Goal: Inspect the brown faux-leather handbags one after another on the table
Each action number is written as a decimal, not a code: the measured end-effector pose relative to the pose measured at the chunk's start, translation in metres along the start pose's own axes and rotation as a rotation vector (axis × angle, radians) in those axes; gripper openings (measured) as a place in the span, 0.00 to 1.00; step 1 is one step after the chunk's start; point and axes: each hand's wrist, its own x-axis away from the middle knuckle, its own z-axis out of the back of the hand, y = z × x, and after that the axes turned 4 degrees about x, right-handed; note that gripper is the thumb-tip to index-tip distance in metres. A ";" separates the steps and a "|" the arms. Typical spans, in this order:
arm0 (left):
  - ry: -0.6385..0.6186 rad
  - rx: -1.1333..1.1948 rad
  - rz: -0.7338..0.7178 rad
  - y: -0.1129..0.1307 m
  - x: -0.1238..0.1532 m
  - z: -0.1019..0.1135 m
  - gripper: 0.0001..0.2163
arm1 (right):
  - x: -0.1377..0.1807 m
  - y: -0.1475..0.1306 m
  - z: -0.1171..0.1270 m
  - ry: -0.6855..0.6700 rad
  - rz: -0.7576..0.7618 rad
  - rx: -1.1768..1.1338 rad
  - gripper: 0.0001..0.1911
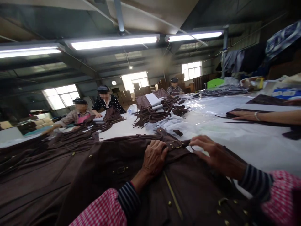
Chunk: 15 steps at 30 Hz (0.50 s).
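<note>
A dark brown garment with brass buckles, studs and a yellow zipper lies spread over the near part of the white table. My left hand rests on its upper edge, fingers curled over the fabric by a brass buckle. My right hand lies just to the right, fingers bent and pinching the garment's edge near a small dark ring. Both sleeves are striped under pink checked cuffs.
More brown garments cover the table's left. A heap of brown straps and clear plastic bags sit mid-table. Two people work at the far left, one at the far end. Another person's hand rests on a dark piece at right.
</note>
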 end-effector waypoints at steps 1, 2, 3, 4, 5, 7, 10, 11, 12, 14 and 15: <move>0.001 0.008 -0.005 -0.001 0.000 0.001 0.09 | -0.005 0.018 0.002 0.039 -0.033 0.086 0.13; 0.001 0.013 -0.010 -0.001 0.000 0.002 0.09 | -0.009 0.036 0.003 0.039 -0.064 0.167 0.16; 0.003 0.018 -0.013 -0.001 0.000 0.003 0.09 | -0.013 0.053 0.004 0.004 -0.088 0.235 0.18; 0.005 0.024 -0.015 -0.001 0.000 0.003 0.09 | -0.015 0.067 0.005 -0.056 -0.121 0.281 0.19; 0.010 0.029 -0.014 -0.001 0.000 0.002 0.09 | -0.017 0.078 0.005 -0.130 -0.160 0.306 0.17; 0.020 0.038 -0.012 -0.001 -0.001 0.000 0.09 | -0.017 0.091 0.006 -0.241 -0.223 0.315 0.12; 0.026 0.048 -0.013 -0.003 -0.001 -0.003 0.09 | -0.015 0.091 0.016 -0.226 -0.225 0.346 0.11; 0.027 0.050 -0.015 -0.004 -0.001 -0.003 0.09 | -0.015 0.088 0.022 -0.199 -0.203 0.376 0.12; 0.028 0.051 -0.018 -0.004 -0.001 -0.003 0.09 | -0.014 0.084 0.029 -0.177 -0.179 0.415 0.13; 0.031 0.053 -0.025 -0.004 -0.001 -0.003 0.09 | -0.011 0.077 0.046 -0.162 -0.131 0.486 0.14; 0.034 0.056 -0.027 -0.005 -0.001 -0.002 0.09 | -0.009 0.075 0.055 -0.148 -0.125 0.503 0.12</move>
